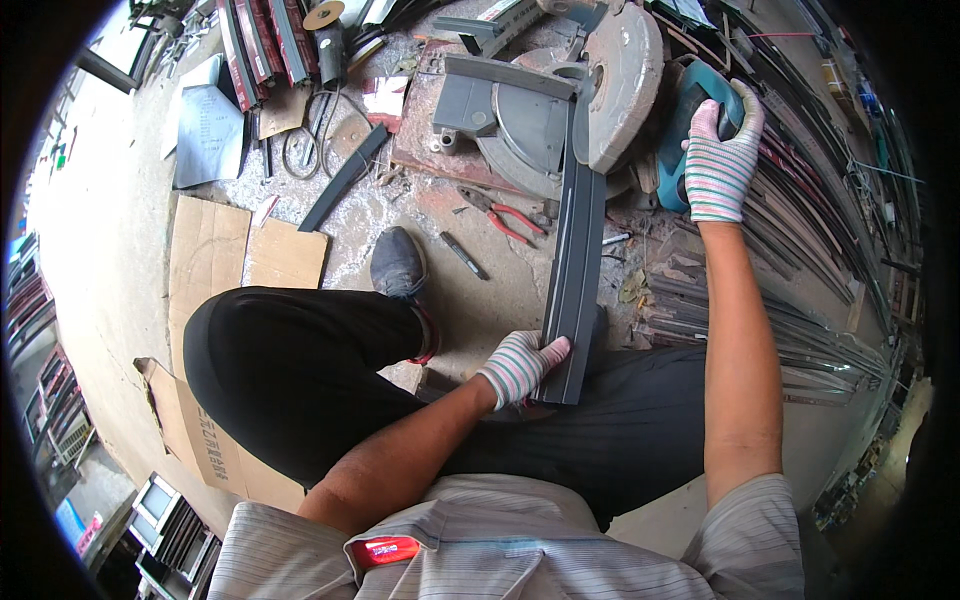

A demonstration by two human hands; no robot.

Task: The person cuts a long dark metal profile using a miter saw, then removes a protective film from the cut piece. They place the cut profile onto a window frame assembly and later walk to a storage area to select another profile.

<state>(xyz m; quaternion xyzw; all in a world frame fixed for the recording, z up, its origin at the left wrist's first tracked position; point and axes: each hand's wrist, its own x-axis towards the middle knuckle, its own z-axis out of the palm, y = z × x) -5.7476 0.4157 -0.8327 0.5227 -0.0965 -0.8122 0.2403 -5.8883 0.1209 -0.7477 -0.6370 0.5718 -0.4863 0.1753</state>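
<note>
In striped work gloves, my left hand [522, 368] grips the near end of a dark grey metal profile [575, 270], thumb on top. The profile runs away from me over my thigh to a miter saw [525, 125], its far end under the round blade guard [622, 85]. My right hand [722, 160] is wrapped round the saw's teal handle [680, 135]. The guard hides the blade and where it stands against the profile. Left of the profile, red-handled pliers [502, 214] and a dark marker-like stick [464, 255] lie on the floor.
Long profiles [790, 210] are heaped along the right. A short grey offcut [343, 178], paper sheets [210, 130] and cardboard [210, 250] lie at the left. Red-wrapped profiles [265, 45] stand at the far left, beside a tape roll [323, 14]. My shoe [398, 262] rests near the pliers.
</note>
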